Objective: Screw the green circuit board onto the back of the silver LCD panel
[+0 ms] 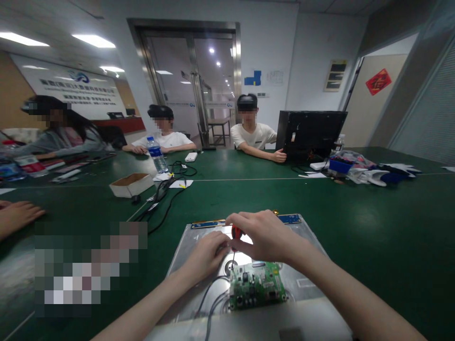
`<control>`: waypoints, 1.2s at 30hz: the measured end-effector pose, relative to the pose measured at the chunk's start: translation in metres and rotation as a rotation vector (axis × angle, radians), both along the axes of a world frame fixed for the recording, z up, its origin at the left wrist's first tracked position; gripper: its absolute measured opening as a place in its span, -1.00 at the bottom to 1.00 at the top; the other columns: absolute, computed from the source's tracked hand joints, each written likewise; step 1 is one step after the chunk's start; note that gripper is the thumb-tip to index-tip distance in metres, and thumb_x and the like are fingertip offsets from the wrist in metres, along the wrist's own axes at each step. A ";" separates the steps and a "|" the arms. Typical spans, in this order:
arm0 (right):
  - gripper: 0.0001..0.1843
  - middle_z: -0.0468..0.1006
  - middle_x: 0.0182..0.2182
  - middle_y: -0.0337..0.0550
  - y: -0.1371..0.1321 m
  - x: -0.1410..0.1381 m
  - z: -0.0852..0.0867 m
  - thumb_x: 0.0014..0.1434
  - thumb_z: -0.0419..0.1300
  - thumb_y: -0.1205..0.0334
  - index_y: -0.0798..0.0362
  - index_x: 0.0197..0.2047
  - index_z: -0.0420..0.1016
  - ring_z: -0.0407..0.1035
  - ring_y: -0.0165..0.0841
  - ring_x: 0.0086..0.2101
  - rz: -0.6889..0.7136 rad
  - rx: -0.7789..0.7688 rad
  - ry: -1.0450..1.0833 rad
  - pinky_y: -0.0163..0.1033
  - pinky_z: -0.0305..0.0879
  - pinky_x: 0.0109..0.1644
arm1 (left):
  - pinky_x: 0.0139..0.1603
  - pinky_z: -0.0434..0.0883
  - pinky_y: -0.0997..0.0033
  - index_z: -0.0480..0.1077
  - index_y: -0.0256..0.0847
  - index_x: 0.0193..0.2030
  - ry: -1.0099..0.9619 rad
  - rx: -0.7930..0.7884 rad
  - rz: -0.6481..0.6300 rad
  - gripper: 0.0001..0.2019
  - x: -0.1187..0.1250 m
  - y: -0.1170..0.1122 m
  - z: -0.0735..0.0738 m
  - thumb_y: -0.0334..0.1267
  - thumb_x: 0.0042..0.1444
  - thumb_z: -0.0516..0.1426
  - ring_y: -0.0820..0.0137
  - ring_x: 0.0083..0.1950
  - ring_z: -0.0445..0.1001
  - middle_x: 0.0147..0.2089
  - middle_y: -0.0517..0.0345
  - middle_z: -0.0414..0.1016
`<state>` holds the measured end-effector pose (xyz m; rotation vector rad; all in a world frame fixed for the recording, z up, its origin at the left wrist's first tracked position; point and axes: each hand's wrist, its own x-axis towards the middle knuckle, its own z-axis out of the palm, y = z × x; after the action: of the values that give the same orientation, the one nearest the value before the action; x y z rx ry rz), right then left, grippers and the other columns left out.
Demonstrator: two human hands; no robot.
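1 screwdriver (235,233) with a red handle stands upright, its tip down on 1 silver metal panel (309,265) that lies on the green table (373,213), just beyond 1 green circuit board (256,284) mounted on the panel. The right hand (265,237) is closed over the handle from above. The left hand (208,253) curls against the handle's lower end; I cannot tell whether it grips. 2 blue strips (289,219) edge the panel's far side. Across the table sit 3 people, with 1 water bottle (156,154), 1 open cardboard box (131,184) and 1 black monitor (309,132). Another person's hand (16,215) rests at left. The wall sign (81,90) and the red paper (378,81) carry writing too blurred to read.
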<state>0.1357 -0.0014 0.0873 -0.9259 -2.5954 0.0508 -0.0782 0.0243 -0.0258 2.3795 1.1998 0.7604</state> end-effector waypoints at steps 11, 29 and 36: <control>-0.75 0.63 -0.34 -0.21 0.001 -0.005 -0.005 0.28 0.24 0.04 0.04 -0.23 0.35 0.48 -0.33 -0.41 -0.090 0.044 -0.014 -0.28 -0.12 -0.45 | -0.13 0.36 0.31 0.44 -0.18 -0.27 0.015 -0.041 -0.204 -0.89 -0.001 -0.021 0.015 -0.36 0.14 0.09 0.28 -0.20 0.45 -0.22 0.10 0.51; -0.82 0.62 -0.27 -0.17 -0.003 -0.003 0.002 0.28 0.21 0.13 0.05 -0.16 0.36 0.46 -0.32 -0.36 -0.039 -0.018 -0.005 -0.28 -0.04 -0.41 | -0.22 0.30 0.36 0.41 -0.20 -0.35 0.035 -0.073 -0.259 -0.90 -0.002 -0.019 0.012 -0.42 0.06 0.07 0.34 -0.28 0.40 -0.31 0.15 0.48; -0.78 0.61 -0.22 -0.14 -0.004 -0.001 0.004 0.23 0.14 0.29 0.07 -0.04 0.33 0.46 -0.33 -0.35 -0.042 -0.019 0.010 -0.27 0.00 -0.41 | -0.27 0.27 0.39 0.39 -0.20 -0.29 0.039 -0.093 -0.263 -0.82 -0.002 -0.018 0.009 -0.47 -0.03 0.04 0.36 -0.32 0.36 -0.35 0.18 0.43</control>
<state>0.1343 -0.0056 0.0912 -0.9839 -2.5700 0.0681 -0.0801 0.0061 -0.0165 2.4198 0.8905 0.5627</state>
